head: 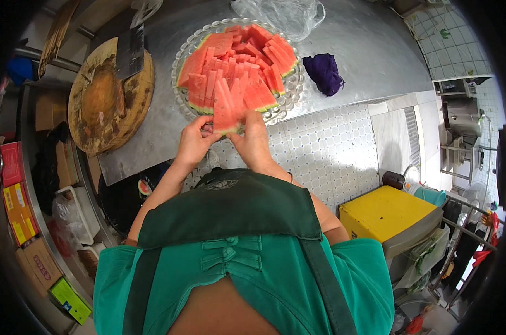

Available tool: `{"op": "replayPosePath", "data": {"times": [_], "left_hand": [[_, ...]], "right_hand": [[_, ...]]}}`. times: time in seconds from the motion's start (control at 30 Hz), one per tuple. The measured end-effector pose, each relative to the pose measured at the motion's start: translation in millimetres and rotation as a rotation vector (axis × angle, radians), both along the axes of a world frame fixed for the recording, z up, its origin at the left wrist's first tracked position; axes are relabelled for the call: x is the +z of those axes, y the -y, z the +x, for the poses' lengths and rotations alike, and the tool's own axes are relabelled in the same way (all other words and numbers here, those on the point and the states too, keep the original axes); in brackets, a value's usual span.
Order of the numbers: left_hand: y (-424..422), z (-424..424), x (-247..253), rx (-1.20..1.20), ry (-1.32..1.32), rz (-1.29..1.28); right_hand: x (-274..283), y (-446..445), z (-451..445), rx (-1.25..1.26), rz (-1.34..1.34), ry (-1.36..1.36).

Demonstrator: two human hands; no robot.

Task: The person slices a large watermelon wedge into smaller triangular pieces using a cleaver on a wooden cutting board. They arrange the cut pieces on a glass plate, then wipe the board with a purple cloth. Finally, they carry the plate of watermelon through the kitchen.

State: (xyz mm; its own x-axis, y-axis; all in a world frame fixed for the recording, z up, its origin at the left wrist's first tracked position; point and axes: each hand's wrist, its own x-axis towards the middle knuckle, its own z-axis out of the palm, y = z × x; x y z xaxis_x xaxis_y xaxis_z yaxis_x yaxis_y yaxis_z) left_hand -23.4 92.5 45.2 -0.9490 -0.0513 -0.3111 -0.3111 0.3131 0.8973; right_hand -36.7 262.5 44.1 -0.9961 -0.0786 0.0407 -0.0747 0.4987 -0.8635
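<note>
A round clear glass platter (295, 90) with a beaded rim stands near the front edge of the metal counter, heaped with cut watermelon slices (236, 63), many with green rind outward. At the platter's near edge, my left hand (196, 140) and my right hand (251, 140) hold a small group of upright watermelon slices (225, 111) between them. The thumbs almost meet at the rind on the near side, and the left fingers are bent around the slices' left side. Some right fingertips are hidden behind the fruit.
Left of the platter lies a round wooden chopping board (98, 96) bearing a cleaver (130, 52). A purple cloth (324, 73) lies to the right on the metal counter (374, 63), and a clear plastic bag (284, 16) behind. A yellow-topped bin (389, 213) stands at lower right.
</note>
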Motion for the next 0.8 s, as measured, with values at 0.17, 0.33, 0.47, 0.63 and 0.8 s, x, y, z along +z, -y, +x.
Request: {"op": "replayPosePath", "data": {"times": [0.17, 0.33, 0.47, 0.63, 0.8], "left_hand": [[8, -2, -3, 0.003, -0.005, 0.214], [5, 0, -7, 0.005, -0.060, 0.154], [6, 0, -10, -0.023, -0.076, 0.126], [12, 3, -11, -0.067, -0.092, 0.229], [-3, -4, -1, -0.150, -0.257, -0.103]], "right_hand": [[8, 5, 3, -0.027, -0.062, 0.036], [-6, 10, 5, -0.108, -0.120, 0.046], [-6, 9, 5, -0.123, -0.153, 0.086], [3, -28, 4, -0.004, -0.299, 0.435], [32, -85, 30, -0.205, -0.658, 0.538]]}}
